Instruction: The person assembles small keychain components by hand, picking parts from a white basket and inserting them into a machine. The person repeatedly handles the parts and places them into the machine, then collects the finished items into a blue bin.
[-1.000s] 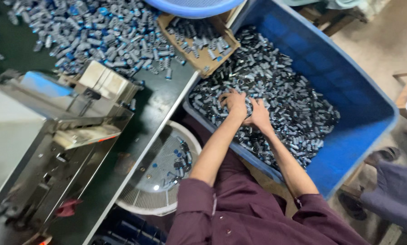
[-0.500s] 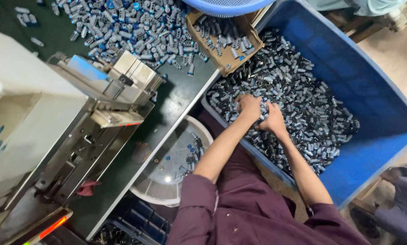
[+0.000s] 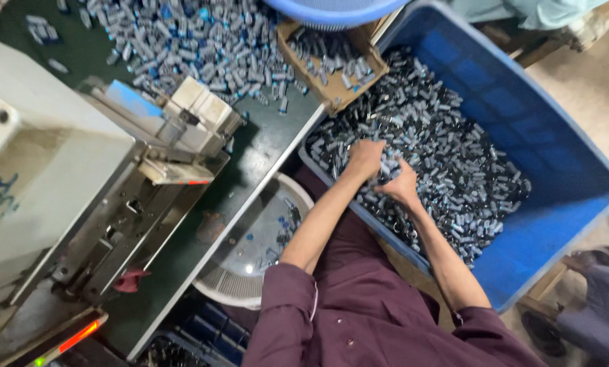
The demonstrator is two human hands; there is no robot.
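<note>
Both my hands reach into a big blue plastic tub point(image 3: 556, 136) filled with several small dark and silvery cylindrical parts point(image 3: 447, 149). My left hand point(image 3: 364, 158) is cupped down on the heap near the tub's near wall. Close beside it, my right hand point(image 3: 401, 187) has its fingers curled around a bunch of the parts. The two hands nearly touch. My maroon sleeves point(image 3: 359, 319) fill the bottom middle of the view.
A dark green worktable point(image 3: 263, 146) on the left carries a grey metal machine point(image 3: 80, 197), a spread of similar small parts point(image 3: 182, 34) and a cardboard box point(image 3: 335, 64) of them. A white round basin point(image 3: 250, 251) sits below the table edge. A blue basket point(image 3: 331, 10) overhangs at top.
The view has shifted, so tub and machine sit differently in frame. My hands stay together in the parts, drawn slightly toward the tub's near wall.
</note>
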